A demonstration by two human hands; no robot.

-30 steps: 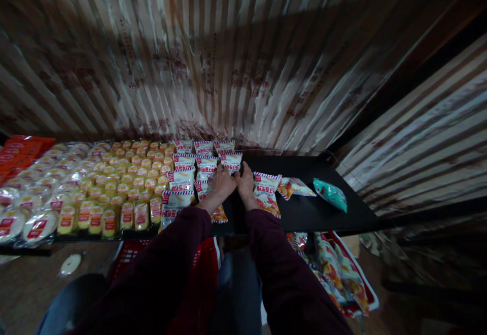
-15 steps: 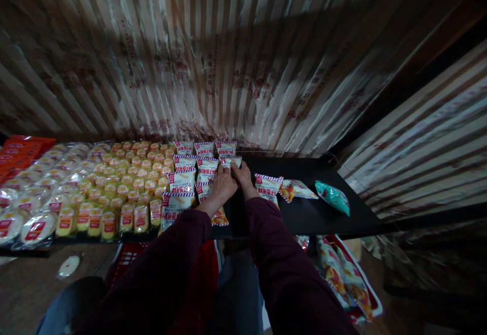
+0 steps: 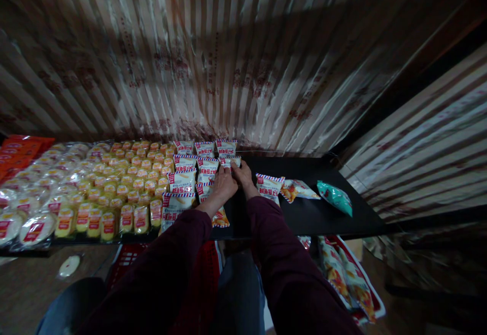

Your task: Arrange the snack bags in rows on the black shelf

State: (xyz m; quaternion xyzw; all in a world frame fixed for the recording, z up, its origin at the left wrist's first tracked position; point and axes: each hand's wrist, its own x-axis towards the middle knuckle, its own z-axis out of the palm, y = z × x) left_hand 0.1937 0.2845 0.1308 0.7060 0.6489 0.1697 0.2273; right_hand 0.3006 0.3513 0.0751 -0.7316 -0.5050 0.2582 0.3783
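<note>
Both of my hands are closed on one snack bag (image 3: 230, 162), white with a striped top edge and red lettering. My left hand (image 3: 224, 187) grips its left side and my right hand (image 3: 243, 174) its right side; the bag's lower part is hidden behind them. It stands just in front of another upright snack bag (image 3: 226, 147) at the back of the black shelf (image 3: 243, 221). Left of my hands, more matching bags (image 3: 181, 180) stand in rows, overlapping front to back.
Packed yellow cakes (image 3: 108, 223) and round white pastries (image 3: 38, 227) fill the shelf's left. To the right lie a striped bag (image 3: 269, 187), a bag on its side (image 3: 300, 190) and a green packet (image 3: 335, 198). Below, a red-and-white basket (image 3: 375, 294) holds bags. Striped plastic sheeting (image 3: 213, 71) hangs behind.
My hands stay on the same bag at almost the same spot. The view has shifted very slightly; nothing else visibly moved.
</note>
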